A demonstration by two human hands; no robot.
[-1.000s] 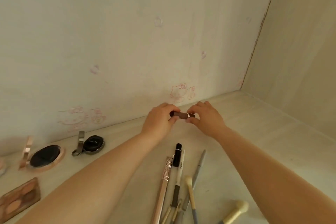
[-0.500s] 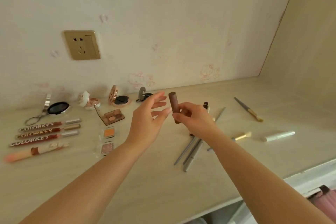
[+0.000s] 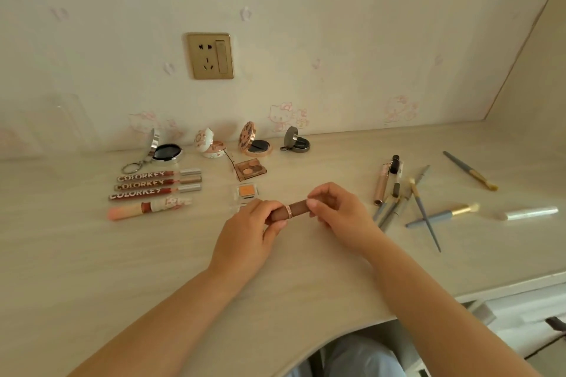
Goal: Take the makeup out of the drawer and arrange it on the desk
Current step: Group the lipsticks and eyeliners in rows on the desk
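Right now my brown lipstick tube point(image 3: 293, 212) hangs above the desk point(image 3: 153, 254) middle, left hand point(image 3: 248, 239) and right hand point(image 3: 340, 217) each pinching an end. If either pinch slips (smooth casing), I judge it rolls toward the lip glosses point(image 3: 157, 185).

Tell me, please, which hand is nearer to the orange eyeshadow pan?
Left. The left hand lies just below the orange eyeshadow pan; the right hand is farther off to its right.
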